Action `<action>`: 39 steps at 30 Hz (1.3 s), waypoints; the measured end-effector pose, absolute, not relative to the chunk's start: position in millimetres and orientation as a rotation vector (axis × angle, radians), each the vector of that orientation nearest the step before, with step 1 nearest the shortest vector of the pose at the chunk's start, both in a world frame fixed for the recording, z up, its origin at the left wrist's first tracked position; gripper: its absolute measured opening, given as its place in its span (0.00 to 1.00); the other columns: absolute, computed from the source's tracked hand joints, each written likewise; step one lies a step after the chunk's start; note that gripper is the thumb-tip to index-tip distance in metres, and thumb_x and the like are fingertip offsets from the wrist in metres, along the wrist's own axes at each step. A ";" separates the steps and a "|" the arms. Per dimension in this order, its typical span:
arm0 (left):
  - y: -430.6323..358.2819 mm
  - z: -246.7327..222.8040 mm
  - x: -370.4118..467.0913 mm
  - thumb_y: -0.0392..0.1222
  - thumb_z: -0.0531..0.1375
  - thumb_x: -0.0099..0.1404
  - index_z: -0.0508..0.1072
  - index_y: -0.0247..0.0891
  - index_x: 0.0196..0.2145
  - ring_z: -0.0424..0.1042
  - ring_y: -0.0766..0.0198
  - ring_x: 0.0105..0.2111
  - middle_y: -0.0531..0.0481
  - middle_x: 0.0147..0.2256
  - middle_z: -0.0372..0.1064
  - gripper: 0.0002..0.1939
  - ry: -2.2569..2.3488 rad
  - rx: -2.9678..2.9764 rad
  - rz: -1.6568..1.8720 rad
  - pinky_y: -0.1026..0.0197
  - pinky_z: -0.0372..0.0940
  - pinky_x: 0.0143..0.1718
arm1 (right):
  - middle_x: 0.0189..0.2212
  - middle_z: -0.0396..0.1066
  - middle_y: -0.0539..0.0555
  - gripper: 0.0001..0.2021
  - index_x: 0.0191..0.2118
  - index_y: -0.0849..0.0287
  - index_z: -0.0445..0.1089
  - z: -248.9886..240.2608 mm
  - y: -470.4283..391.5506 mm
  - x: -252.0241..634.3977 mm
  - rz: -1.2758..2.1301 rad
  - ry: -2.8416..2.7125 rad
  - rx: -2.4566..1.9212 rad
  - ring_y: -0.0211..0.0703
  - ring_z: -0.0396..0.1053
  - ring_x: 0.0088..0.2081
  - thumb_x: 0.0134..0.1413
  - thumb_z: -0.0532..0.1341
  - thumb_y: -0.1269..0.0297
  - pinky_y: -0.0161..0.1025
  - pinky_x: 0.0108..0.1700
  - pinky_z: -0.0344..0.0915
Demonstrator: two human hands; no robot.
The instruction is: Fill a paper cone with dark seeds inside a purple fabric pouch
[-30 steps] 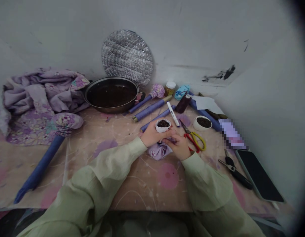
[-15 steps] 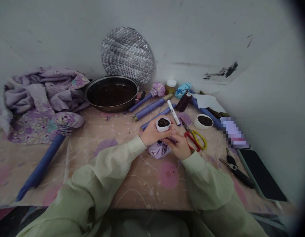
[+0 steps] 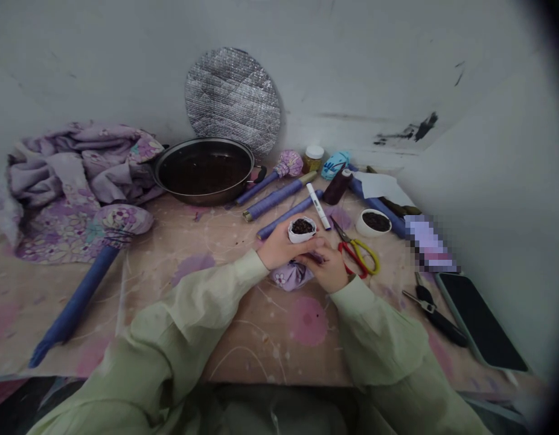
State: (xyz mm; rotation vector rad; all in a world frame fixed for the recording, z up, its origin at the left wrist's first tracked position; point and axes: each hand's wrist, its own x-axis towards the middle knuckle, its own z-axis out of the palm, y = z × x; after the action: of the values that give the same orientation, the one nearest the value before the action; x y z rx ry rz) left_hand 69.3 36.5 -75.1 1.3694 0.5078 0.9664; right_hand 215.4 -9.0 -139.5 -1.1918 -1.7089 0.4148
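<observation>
Near the middle of the table, my left hand (image 3: 279, 246) is wrapped round a small white cup (image 3: 301, 237) filled with dark, crumbly bits. My right hand (image 3: 329, 266) presses against the left one just below and to the right of the cup, its fingers curled; what they hold, if anything, is hidden. Under both hands lies a bundle of purple flowered cloth (image 3: 289, 276). A white marker (image 3: 318, 206) lies just beyond the cup, and scissors (image 3: 357, 249) with red and yellow handles rest to the right.
Behind are a dark pan (image 3: 204, 172), blue-wrapped sticks (image 3: 279, 196), a thread spool (image 3: 337, 186) and a jar (image 3: 313, 159). A bowl of dark bits (image 3: 374, 222), pliers (image 3: 436, 314) and a phone (image 3: 481, 323) lie right. Left are crumpled cloth (image 3: 75, 175) and a cloth-headed stick (image 3: 87, 284).
The white cup has shifted slightly to the right and tilted a little in my left hand. My right hand has barely moved.
</observation>
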 end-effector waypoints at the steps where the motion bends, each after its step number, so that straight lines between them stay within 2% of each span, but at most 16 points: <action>1: 36.8 -74.4 69.0 0.49 0.71 0.45 0.67 0.34 0.31 0.62 0.71 0.28 0.55 0.27 0.63 0.22 0.509 1.374 0.970 0.64 0.61 0.35 | 0.34 0.73 0.55 0.07 0.34 0.54 0.76 -137.8 -9.2 216.5 0.418 -1.708 -1.185 0.47 0.71 0.39 0.49 0.65 0.59 0.45 0.42 0.70; 4: 37.9 -73.3 68.1 0.50 0.70 0.46 0.67 0.34 0.31 0.63 0.71 0.28 0.55 0.28 0.63 0.22 0.530 1.397 0.996 0.65 0.61 0.34 | 0.34 0.74 0.54 0.06 0.36 0.54 0.75 -132.2 -10.1 221.3 0.419 -1.687 -1.162 0.48 0.71 0.41 0.49 0.65 0.62 0.47 0.46 0.68; 8: 38.3 -76.4 68.8 0.50 0.70 0.46 0.67 0.34 0.31 0.64 0.71 0.28 0.55 0.28 0.64 0.22 0.503 1.393 1.018 0.64 0.62 0.35 | 0.30 0.74 0.53 0.11 0.42 0.55 0.73 -132.5 -10.3 224.9 0.445 -1.635 -1.153 0.46 0.71 0.37 0.51 0.63 0.64 0.45 0.42 0.69; 10: 38.3 -78.5 69.6 0.50 0.70 0.47 0.67 0.34 0.31 0.64 0.70 0.28 0.55 0.27 0.64 0.22 0.507 1.400 1.013 0.64 0.62 0.34 | 0.34 0.75 0.55 0.16 0.48 0.56 0.69 -136.3 -9.9 224.1 0.509 -1.621 -1.139 0.46 0.72 0.39 0.52 0.62 0.63 0.45 0.43 0.70; 13: 38.4 -80.3 70.1 0.51 0.69 0.47 0.67 0.34 0.30 0.64 0.70 0.28 0.55 0.27 0.64 0.21 0.527 1.424 1.019 0.64 0.62 0.33 | 0.44 0.74 0.57 0.23 0.54 0.55 0.64 -141.4 -9.2 222.3 0.700 -1.581 -1.093 0.47 0.72 0.46 0.51 0.63 0.62 0.47 0.50 0.68; 15: 38.4 -80.4 70.2 0.52 0.69 0.48 0.67 0.35 0.30 0.64 0.70 0.27 0.55 0.26 0.64 0.22 0.533 1.432 1.020 0.64 0.62 0.32 | 0.44 0.74 0.56 0.25 0.55 0.55 0.63 -142.5 -9.0 221.8 0.788 -1.537 -1.090 0.46 0.72 0.45 0.50 0.64 0.61 0.47 0.51 0.67; 21: 36.7 -78.2 71.0 0.54 0.69 0.46 0.66 0.34 0.30 0.63 0.71 0.27 0.55 0.26 0.64 0.24 0.574 1.415 1.029 0.65 0.62 0.32 | 0.34 0.73 0.52 0.26 0.55 0.55 0.62 -140.1 -9.5 220.8 0.873 -1.536 -1.065 0.43 0.71 0.37 0.50 0.65 0.60 0.45 0.46 0.69; 25: 36.3 -78.3 71.1 0.55 0.69 0.45 0.66 0.35 0.32 0.62 0.72 0.24 0.56 0.27 0.64 0.25 0.594 1.368 1.002 0.65 0.63 0.29 | 0.27 0.70 0.49 0.23 0.53 0.55 0.65 -138.5 -10.4 219.1 0.826 -1.546 -1.065 0.40 0.69 0.31 0.50 0.64 0.59 0.43 0.41 0.69; 29: 37.5 -78.8 70.2 0.54 0.69 0.47 0.66 0.35 0.32 0.64 0.70 0.25 0.56 0.26 0.64 0.23 0.611 1.424 1.019 0.64 0.63 0.30 | 0.31 0.71 0.51 0.25 0.55 0.55 0.63 -138.1 -11.2 218.2 0.830 -1.556 -1.048 0.41 0.70 0.35 0.51 0.64 0.58 0.44 0.44 0.69; 33: 38.3 -78.4 69.9 0.52 0.70 0.46 0.67 0.35 0.31 0.65 0.70 0.27 0.55 0.27 0.65 0.22 0.615 1.451 1.045 0.64 0.64 0.33 | 0.28 0.71 0.50 0.25 0.54 0.56 0.64 -139.7 -11.1 218.2 0.809 -1.574 -1.078 0.42 0.71 0.33 0.50 0.64 0.56 0.45 0.42 0.70; 37: 37.7 -78.4 70.3 0.52 0.69 0.47 0.67 0.35 0.32 0.64 0.72 0.26 0.55 0.27 0.65 0.22 0.585 1.409 1.017 0.65 0.63 0.31 | 0.44 0.73 0.57 0.26 0.54 0.54 0.64 -140.2 -10.9 218.7 0.699 -1.595 -1.138 0.49 0.69 0.49 0.49 0.65 0.56 0.50 0.54 0.64; 39: 36.9 -78.2 70.5 0.52 0.70 0.46 0.67 0.35 0.32 0.63 0.72 0.25 0.56 0.27 0.65 0.23 0.603 1.381 0.995 0.65 0.63 0.30 | 0.44 0.73 0.58 0.23 0.49 0.55 0.68 -140.2 -10.5 218.6 0.598 -1.630 -1.206 0.51 0.69 0.49 0.46 0.67 0.56 0.52 0.54 0.64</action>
State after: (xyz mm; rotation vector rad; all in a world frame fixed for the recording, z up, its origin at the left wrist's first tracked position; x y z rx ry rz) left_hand 70.5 36.9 -78.2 1.3815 0.6030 0.9949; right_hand 218.6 -10.5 -140.2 -1.2063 -1.6300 0.5979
